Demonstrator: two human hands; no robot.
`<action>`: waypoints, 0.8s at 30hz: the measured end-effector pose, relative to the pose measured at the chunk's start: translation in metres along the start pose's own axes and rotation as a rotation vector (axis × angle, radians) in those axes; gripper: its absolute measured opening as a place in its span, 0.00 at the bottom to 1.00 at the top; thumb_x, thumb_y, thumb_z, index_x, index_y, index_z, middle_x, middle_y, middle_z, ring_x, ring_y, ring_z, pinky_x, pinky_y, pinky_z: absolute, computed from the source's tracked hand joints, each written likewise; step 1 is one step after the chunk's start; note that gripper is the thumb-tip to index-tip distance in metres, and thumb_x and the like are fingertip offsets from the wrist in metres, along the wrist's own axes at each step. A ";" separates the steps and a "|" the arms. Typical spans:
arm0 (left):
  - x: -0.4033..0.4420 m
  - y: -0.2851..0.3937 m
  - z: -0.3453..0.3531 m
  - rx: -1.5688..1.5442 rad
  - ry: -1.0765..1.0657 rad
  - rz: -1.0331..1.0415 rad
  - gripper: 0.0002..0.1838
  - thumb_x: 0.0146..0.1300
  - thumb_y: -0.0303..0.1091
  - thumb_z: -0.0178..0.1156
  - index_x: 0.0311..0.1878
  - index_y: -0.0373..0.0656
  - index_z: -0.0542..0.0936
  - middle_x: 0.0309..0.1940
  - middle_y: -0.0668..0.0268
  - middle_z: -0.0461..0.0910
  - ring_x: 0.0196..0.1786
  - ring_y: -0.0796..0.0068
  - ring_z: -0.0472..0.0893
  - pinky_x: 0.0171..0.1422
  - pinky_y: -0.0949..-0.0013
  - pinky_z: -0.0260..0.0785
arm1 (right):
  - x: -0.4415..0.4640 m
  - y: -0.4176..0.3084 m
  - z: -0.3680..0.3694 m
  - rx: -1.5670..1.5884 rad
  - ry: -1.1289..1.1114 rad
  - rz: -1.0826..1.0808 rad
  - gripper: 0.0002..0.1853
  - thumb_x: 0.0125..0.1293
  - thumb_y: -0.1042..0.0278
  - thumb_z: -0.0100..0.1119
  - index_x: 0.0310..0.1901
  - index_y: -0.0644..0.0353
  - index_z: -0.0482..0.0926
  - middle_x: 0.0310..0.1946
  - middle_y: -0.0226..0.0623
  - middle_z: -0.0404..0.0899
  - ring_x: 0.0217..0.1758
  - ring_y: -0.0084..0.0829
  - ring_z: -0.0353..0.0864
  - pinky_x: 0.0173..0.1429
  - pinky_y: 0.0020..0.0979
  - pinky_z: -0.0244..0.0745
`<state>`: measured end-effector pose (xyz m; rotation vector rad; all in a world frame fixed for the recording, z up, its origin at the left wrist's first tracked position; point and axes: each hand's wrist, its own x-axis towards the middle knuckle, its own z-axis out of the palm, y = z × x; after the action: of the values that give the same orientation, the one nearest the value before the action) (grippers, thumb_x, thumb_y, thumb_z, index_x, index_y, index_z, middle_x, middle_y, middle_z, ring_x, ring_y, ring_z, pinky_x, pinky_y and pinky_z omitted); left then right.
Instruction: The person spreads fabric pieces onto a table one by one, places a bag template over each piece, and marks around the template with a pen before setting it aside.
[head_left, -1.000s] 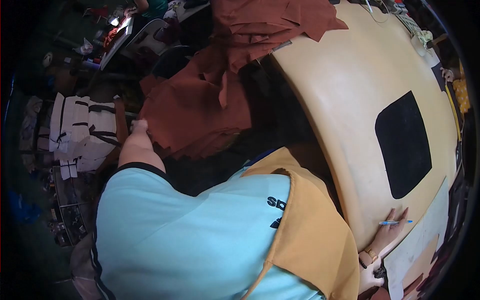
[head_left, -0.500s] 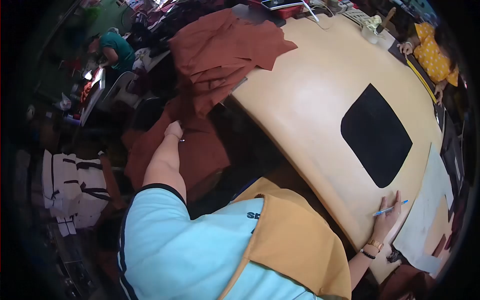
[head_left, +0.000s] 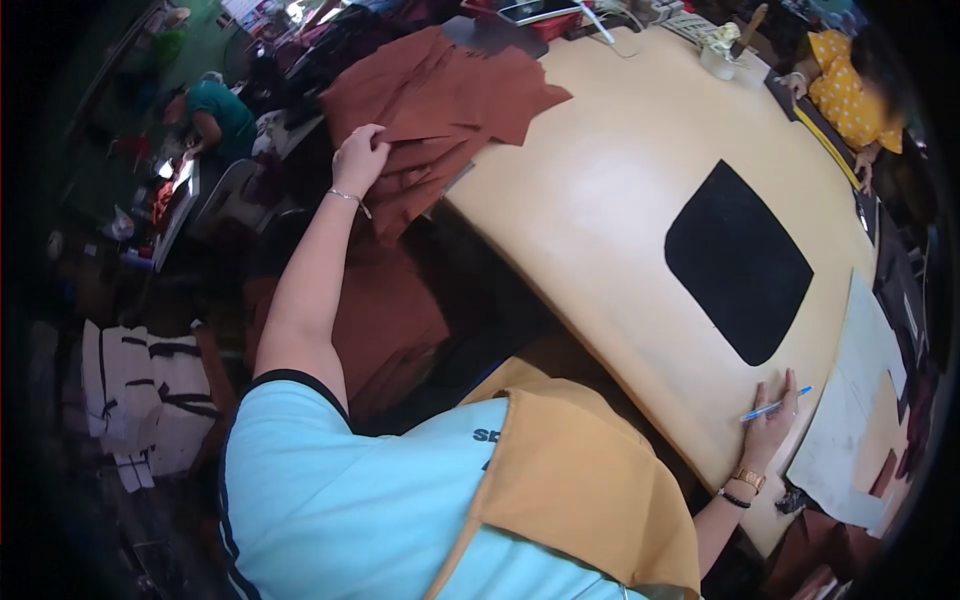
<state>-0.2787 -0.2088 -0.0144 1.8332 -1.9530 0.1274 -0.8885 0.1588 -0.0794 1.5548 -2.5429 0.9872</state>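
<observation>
My left hand (head_left: 360, 160) is on the pile of reddish-brown sheets (head_left: 440, 100) at the table's far left corner, its fingers pinched on a sheet's edge. More reddish-brown material (head_left: 385, 320) hangs below, beside the table. A blue-and-white pen (head_left: 778, 403) lies between the fingers of my right hand (head_left: 770, 420), which rests on the cream tabletop (head_left: 590, 200) at the near right. Beyond that hand, a black piece with rounded corners (head_left: 740, 262) lies flat on the table.
Grey sheet material (head_left: 850, 420) covers the right edge. A person in yellow (head_left: 850, 95) works at the far right with a yellow ruler (head_left: 828, 148). A white pot (head_left: 718, 62) stands at the back. White bundles (head_left: 150, 395) lie at left; another person (head_left: 220, 115) sits far left.
My left hand has moved from the lower hanging material up to the pile on the table corner. My right hand still has the pen. The view has turned, bringing more of the far side in.
</observation>
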 end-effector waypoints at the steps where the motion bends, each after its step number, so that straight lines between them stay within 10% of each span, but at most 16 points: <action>1: 0.010 0.006 0.005 -0.066 0.011 -0.098 0.20 0.66 0.48 0.54 0.52 0.46 0.79 0.48 0.52 0.81 0.53 0.46 0.78 0.57 0.51 0.70 | 0.000 0.000 0.000 -0.004 0.005 0.004 0.28 0.65 0.68 0.62 0.64 0.66 0.68 0.63 0.50 0.71 0.67 0.45 0.67 0.70 0.39 0.60; 7: 0.038 0.130 0.043 -0.480 0.190 0.024 0.18 0.68 0.41 0.47 0.50 0.39 0.78 0.45 0.43 0.80 0.51 0.40 0.77 0.54 0.46 0.70 | -0.001 0.000 0.001 0.015 0.019 0.002 0.29 0.62 0.70 0.65 0.64 0.65 0.69 0.62 0.49 0.72 0.67 0.45 0.68 0.71 0.40 0.60; 14: -0.094 0.324 0.051 -0.808 -0.736 0.556 0.24 0.66 0.47 0.57 0.59 0.42 0.72 0.54 0.51 0.78 0.58 0.54 0.77 0.61 0.61 0.68 | -0.001 -0.002 -0.002 0.022 0.023 0.066 0.29 0.61 0.68 0.65 0.63 0.65 0.70 0.58 0.49 0.75 0.62 0.44 0.72 0.66 0.39 0.65; 17: -0.133 0.315 0.071 -0.434 -0.353 1.041 0.30 0.63 0.50 0.61 0.64 0.46 0.70 0.59 0.54 0.76 0.65 0.58 0.73 0.68 0.62 0.62 | -0.004 0.005 0.005 0.159 0.127 0.053 0.28 0.62 0.68 0.65 0.63 0.63 0.70 0.57 0.46 0.76 0.59 0.42 0.73 0.64 0.37 0.67; 24: -0.116 0.310 0.085 -0.506 -0.307 0.893 0.22 0.58 0.42 0.66 0.54 0.45 0.77 0.52 0.60 0.79 0.57 0.58 0.77 0.61 0.58 0.66 | -0.001 -0.002 -0.002 0.020 0.143 -0.019 0.27 0.59 0.68 0.68 0.60 0.61 0.73 0.48 0.43 0.81 0.48 0.41 0.77 0.57 0.37 0.67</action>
<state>-0.5993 -0.0988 -0.0607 0.6108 -2.5757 -0.3612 -0.8865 0.1603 -0.0767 1.4530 -2.4257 1.0834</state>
